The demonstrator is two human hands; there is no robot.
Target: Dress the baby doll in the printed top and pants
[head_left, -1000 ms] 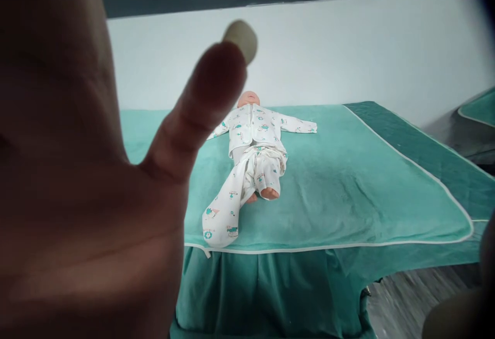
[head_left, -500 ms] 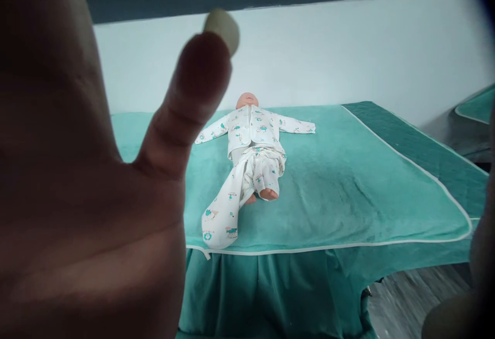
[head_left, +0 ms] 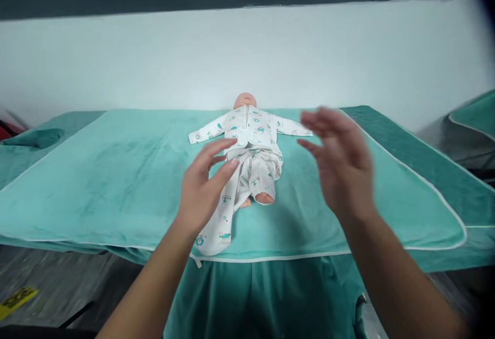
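A baby doll [head_left: 245, 99] lies on its back, head toward the wall, arms stretched out sideways. It wears a white printed jacket [head_left: 258, 125]. White printed trousers [head_left: 263, 171] are bunched about its hips; one leg is covered down to the foot, while the other trouser leg [head_left: 216, 238] trails flat toward the near edge. My left hand [head_left: 204, 184] hovers in front of the trousers, fingers apart and holding nothing. To the doll's right, my right hand [head_left: 342, 158] is raised in the air, slightly blurred, its fingers spread and nothing in them.
The doll rests on a light green padded sheet [head_left: 116, 174] with white piping, over a darker green cover [head_left: 417, 158]. A white wall [head_left: 154, 61] stands behind. Dark grey floor [head_left: 65, 277] shows below, with a yellow marking [head_left: 17, 300] at lower left.
One hand that filled the left of the view, close to the camera, has withdrawn. Both hands now reach forward over the bed. The doll and its clothes look unchanged.
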